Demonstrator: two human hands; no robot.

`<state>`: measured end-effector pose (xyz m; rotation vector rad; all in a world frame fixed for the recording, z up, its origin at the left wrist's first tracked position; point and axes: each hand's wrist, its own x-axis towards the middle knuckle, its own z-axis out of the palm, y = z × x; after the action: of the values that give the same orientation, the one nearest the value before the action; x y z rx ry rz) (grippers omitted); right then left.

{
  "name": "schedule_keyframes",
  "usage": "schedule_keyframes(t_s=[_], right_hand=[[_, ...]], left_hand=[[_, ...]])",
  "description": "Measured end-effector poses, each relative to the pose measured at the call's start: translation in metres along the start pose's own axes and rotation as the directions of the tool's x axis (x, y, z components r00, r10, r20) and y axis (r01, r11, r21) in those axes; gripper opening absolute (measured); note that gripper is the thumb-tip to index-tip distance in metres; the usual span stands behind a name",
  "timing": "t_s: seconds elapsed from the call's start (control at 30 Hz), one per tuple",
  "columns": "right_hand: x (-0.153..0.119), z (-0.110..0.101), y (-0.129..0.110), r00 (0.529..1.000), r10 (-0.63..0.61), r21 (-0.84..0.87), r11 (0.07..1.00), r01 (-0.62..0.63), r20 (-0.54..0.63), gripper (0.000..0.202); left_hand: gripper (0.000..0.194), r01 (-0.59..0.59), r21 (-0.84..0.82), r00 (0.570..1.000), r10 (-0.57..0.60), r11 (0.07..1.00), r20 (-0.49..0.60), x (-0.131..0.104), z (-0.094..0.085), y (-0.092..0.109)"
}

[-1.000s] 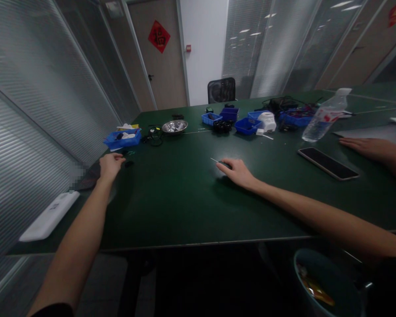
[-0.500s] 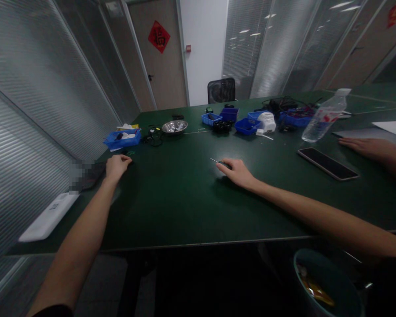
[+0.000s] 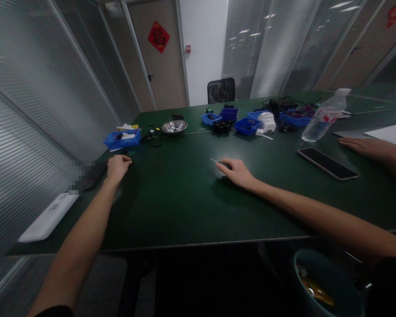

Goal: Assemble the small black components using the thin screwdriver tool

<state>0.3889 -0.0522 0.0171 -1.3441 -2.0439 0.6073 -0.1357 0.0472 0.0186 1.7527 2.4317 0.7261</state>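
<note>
My left hand [image 3: 118,167] rests low over the left part of the green table [image 3: 171,198]. Its thumb and fingertips are pinched together; whatever lies between them is too small to make out. Just beyond the fingertips are small dark and green bits [image 3: 130,152]. Farther right, my right hand [image 3: 236,173] lies on the tabletop with fingers curled around a small screwdriver [image 3: 214,160]. Its thin metal shaft points left and away from me, while the palm and fingers mostly hide the handle.
A blue tray [image 3: 107,141], a steel bowl [image 3: 174,123] and several blue bins [image 3: 247,126] stand toward the back. At right are a bottle [image 3: 323,116], a phone [image 3: 327,164] and another person's hand [image 3: 366,147]. A bin [image 3: 343,281] stands below the front edge.
Both of my hands stay almost where they were, the left a touch farther right. The white paper beyond the other person's hand has shifted slightly left.
</note>
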Motion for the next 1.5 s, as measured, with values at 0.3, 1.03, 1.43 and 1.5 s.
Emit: schedule_keyframes(t_s=[0.3,1.03,1.43,1.5], right_hand=[[0.0,0.0,0.002,1.0,-0.007,-0.016,1.0,0.007,-0.004,0.047],[0.001,-0.001,0.003,1.0,0.005,-0.015,1.0,-0.004,0.029,0.048],[0.0,0.0,0.001,1.0,0.0,-0.023,1.0,0.0,0.006,0.046],[0.0,0.0,0.001,1.0,-0.001,-0.02,1.0,0.001,0.007,0.046]], left_hand=[[0.021,-0.015,-0.042,0.999,0.013,0.999,-0.036,0.008,0.003,-0.013],[0.021,0.09,-0.145,0.996,-0.091,0.985,0.004,0.009,-0.001,-0.015],[0.031,-0.021,-0.075,0.997,0.026,0.997,0.072,0.018,0.001,-0.028],[0.035,-0.025,-0.069,0.996,0.031,0.997,0.087,0.019,0.0,-0.031]])
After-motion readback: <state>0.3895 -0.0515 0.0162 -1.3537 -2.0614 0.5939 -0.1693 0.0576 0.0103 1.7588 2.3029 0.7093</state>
